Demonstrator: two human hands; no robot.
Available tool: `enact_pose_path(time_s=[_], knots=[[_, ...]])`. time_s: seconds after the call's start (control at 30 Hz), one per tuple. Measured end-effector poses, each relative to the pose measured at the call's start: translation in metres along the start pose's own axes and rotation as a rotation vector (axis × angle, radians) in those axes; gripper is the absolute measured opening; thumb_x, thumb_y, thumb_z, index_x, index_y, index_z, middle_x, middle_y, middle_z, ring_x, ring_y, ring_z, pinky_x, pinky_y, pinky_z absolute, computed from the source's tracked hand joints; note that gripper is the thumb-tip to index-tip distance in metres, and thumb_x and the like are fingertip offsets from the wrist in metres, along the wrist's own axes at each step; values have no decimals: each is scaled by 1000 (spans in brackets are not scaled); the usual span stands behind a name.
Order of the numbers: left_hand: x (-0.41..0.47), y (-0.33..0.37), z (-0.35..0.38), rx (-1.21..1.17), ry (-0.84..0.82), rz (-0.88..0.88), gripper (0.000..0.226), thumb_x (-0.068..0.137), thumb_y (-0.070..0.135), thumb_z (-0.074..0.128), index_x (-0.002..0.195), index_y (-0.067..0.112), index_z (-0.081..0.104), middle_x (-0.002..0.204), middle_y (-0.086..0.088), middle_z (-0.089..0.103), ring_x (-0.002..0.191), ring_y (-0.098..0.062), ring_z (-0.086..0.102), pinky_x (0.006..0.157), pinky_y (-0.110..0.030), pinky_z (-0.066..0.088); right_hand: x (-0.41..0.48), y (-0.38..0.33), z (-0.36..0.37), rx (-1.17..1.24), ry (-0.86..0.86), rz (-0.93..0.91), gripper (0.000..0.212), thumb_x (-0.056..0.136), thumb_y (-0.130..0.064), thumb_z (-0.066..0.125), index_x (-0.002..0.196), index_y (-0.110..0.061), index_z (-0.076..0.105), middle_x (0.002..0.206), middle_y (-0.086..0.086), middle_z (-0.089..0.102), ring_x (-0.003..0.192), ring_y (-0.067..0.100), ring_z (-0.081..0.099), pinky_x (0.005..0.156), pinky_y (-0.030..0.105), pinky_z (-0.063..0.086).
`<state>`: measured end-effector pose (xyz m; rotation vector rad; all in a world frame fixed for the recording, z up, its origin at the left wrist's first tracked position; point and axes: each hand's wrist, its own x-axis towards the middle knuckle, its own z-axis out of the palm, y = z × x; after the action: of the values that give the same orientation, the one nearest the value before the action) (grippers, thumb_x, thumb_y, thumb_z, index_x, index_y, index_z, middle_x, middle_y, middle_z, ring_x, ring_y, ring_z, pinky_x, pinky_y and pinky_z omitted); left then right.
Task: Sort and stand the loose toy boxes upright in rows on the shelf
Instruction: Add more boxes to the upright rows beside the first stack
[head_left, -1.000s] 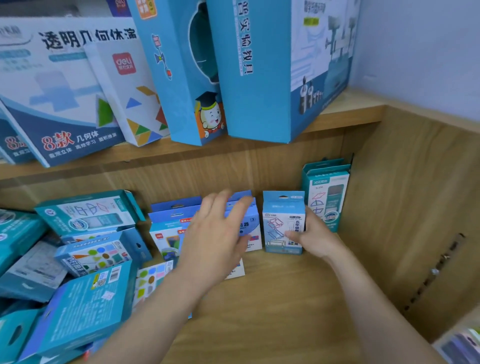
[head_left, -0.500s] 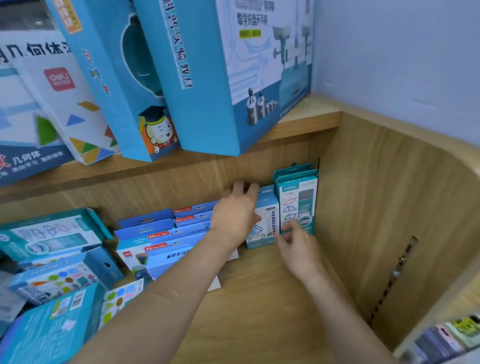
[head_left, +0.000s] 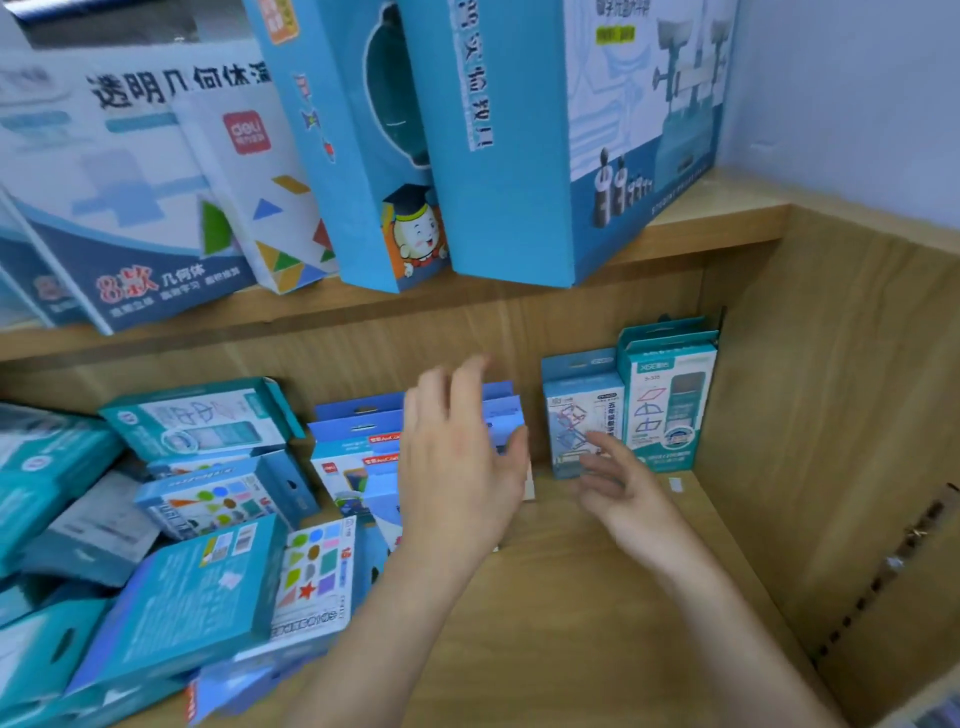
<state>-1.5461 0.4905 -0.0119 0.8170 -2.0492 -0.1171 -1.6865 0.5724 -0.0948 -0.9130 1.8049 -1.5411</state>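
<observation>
Two small boxes stand upright at the back right of the wooden lower shelf (head_left: 597, 597): a light blue box (head_left: 582, 415) and a teal box (head_left: 670, 395) in the corner. My right hand (head_left: 618, 486) hovers open just in front of the light blue box, apart from it. My left hand (head_left: 457, 457) is open with fingers spread over a leaning row of blue boxes (head_left: 358, 447); I cannot tell whether it touches them. A loose pile of teal and blue boxes (head_left: 197, 582) lies at the left.
An upper shelf board (head_left: 717, 223) overhangs with large blue and white boxes (head_left: 509, 145) leaning on it. The wooden side panel (head_left: 831, 415) closes off the right. Bare shelf board shows in front of the standing boxes.
The light blue box now stands alone next to the teal box. Both hands have drawn back from it; my left hand moved left over the blue row.
</observation>
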Motion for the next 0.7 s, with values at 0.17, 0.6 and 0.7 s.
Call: enact_pose_path(time_s=[0.17,0.6,0.7], knots=[[-66,-73,-34,-264,42,-518,81,64,7,84,130,20,40,116,3,45,110,-17,47,95,-40,43,-26,-16,38,-52,-268,-6,83,82,-19,73,142,-40,20,130,-36,32,114,-20,38,98,9,32],[-68,-82,20,-471,-299,-668,57,78,20,76,126,24,45,111,13,64,98,-4,62,85,-34,53,-5,-9,69,-217,-13,-44,86,80,-14,71,148,-22,18,134,-9,49,124,12,47,103,37,42],[-66,-72,27,-444,-355,-614,57,83,22,71,130,25,41,105,21,59,96,-4,58,81,-27,48,-2,-7,67,-266,-13,-77,69,83,-6,66,141,-24,33,122,-12,57,114,11,56,88,24,46]])
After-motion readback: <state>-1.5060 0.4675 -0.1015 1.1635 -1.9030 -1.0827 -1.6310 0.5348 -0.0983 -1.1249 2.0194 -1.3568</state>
